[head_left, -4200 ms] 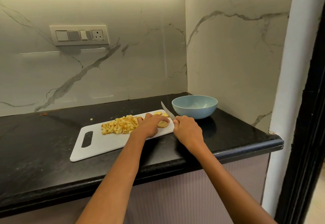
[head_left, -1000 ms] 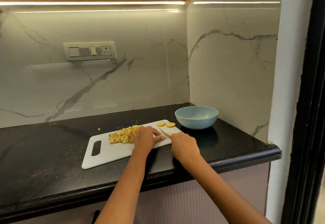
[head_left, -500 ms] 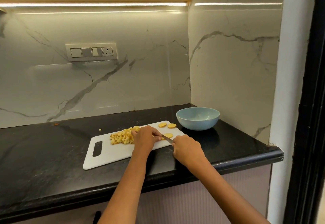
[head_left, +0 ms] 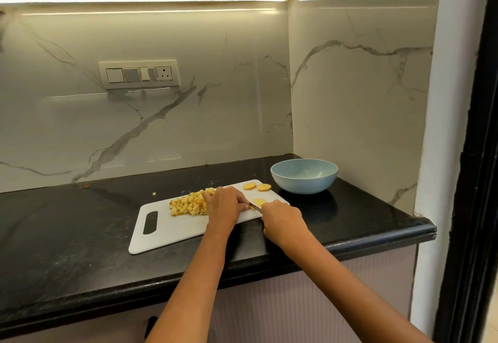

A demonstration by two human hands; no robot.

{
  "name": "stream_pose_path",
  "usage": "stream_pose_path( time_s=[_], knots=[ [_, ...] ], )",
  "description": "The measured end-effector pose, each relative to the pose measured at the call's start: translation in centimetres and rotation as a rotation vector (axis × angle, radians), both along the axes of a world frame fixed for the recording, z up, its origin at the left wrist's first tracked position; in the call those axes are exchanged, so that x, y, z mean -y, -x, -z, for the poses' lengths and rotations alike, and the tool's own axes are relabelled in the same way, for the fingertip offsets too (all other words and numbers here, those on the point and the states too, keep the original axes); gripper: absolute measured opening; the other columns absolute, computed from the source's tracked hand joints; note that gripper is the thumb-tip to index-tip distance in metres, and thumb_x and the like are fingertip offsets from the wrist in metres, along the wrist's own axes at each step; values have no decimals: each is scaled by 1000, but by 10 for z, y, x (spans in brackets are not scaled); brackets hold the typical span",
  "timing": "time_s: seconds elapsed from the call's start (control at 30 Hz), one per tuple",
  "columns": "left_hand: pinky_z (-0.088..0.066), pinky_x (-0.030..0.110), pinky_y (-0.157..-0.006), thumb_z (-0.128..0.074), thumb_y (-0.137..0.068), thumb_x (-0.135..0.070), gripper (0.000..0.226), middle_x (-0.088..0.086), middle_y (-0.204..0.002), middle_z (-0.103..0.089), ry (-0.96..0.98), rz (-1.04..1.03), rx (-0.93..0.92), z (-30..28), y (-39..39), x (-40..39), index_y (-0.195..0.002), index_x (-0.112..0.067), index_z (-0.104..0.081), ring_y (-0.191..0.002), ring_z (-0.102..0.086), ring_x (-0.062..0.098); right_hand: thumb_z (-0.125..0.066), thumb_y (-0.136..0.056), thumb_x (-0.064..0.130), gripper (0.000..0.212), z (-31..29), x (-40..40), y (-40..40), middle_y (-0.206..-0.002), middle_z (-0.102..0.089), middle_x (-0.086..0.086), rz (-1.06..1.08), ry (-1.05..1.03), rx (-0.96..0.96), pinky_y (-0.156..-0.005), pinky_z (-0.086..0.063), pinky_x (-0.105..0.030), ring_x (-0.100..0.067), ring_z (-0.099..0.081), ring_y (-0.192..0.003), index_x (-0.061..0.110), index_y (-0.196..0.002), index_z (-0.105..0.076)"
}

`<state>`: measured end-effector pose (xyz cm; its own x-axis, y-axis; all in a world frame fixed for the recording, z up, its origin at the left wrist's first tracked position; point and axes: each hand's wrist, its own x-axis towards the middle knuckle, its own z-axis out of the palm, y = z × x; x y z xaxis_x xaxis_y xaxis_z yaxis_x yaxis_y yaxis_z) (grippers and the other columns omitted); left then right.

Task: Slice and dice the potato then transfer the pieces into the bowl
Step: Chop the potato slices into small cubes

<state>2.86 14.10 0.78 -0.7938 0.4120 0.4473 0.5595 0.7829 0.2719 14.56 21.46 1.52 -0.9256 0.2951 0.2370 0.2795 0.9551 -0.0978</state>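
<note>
A white cutting board [head_left: 172, 231] lies on the black counter. A heap of diced potato [head_left: 187, 204] sits on its middle. Two round potato slices [head_left: 257, 187] lie at the board's far right corner, and a third slice [head_left: 260, 201] lies nearer. My left hand [head_left: 223, 204] is curled over a potato piece on the board, which is hidden under the fingers. My right hand [head_left: 283, 221] grips the handle of a knife [head_left: 255, 207], whose blade points at my left fingers. The light blue bowl [head_left: 304, 175] stands empty, right of the board.
The black counter [head_left: 67, 235] ends in a rounded front edge and a right-hand corner by a white pillar [head_left: 442, 154]. Marble walls close the back and right. A switch panel [head_left: 138, 73] is on the back wall. One stray potato bit [head_left: 154, 194] lies behind the board.
Since about four seconds ago, round slices have appeared on the board's right end. Over the last second, both hands stay by the nearer slice with only small shifts of the knife.
</note>
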Motion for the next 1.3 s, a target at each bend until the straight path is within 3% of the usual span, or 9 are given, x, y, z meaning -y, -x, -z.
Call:
stream_pose_path(
  time_s=[0.27, 0.43, 0.63, 0.77, 0.9, 1.03, 1.3],
  knots=[
    [-24, 33, -91, -63, -86, -35, 13, -11, -107, -66, -25, -24, -20, 5, -2, 1, -96, -33, -71, -110, -47, 13, -53, -94, 16, 30, -6, -7, 6, -115, -58, -10, 25, 127, 24, -83, -47, -29, -22, -58, -103, 7, -123, -53],
    [-23, 34, -90, -62, -87, -34, 12, -10, -110, -65, -33, -4, -8, 6, 0, 4, -96, -33, -71, -111, -48, 14, -51, -95, 18, 25, -12, -14, 5, -112, -59, -10, 35, 253, 32, -76, -45, -27, -17, -54, -89, 6, -117, -56],
    [-23, 34, -91, -62, -87, -35, 13, -11, -107, -66, -13, 2, -10, 6, 1, 2, -95, -34, -71, -110, -48, 12, -46, -97, 9, 28, -3, -1, 9, -118, -58, -12, 0, 4, 69, -87, -45, -32, -25, -58, -106, 6, -124, -53],
    [-23, 34, -92, -61, -88, -33, 12, -13, -107, -66, -36, 11, -24, 6, -1, 3, -95, -34, -71, -112, -48, 12, -46, -96, 7, 29, -6, 1, 16, -121, -57, -13, -5, 4, 55, -89, -46, -31, -25, -58, -108, 3, -125, -52],
    [-22, 36, -91, -62, -88, -29, 11, -11, -106, -67, -135, 21, 37, 8, 1, 3, -90, -29, -72, -110, -50, 14, -45, -98, 15, 24, 0, -10, 13, -115, -58, -10, 54, 143, -48, -81, -46, -29, -22, -59, -102, 7, -119, -54],
    [-22, 36, -96, -57, -92, -25, 17, -5, -115, -65, -180, -6, 90, 5, 1, 3, -99, -25, -71, -114, -49, 16, -49, -97, 21, 19, -1, -23, 7, -105, -60, -9, 119, 325, -90, -67, -42, -27, -17, -57, -84, 8, -106, -57],
    [-24, 35, -93, -57, -92, -17, 18, -2, -113, -66, -284, -63, 46, 3, 1, 4, -102, -25, -70, -114, -49, 17, -52, -94, 18, 24, -1, -20, -6, -110, -58, -8, 218, 355, -112, -70, -43, -25, -19, -59, -94, 8, -116, -54]
  ],
)
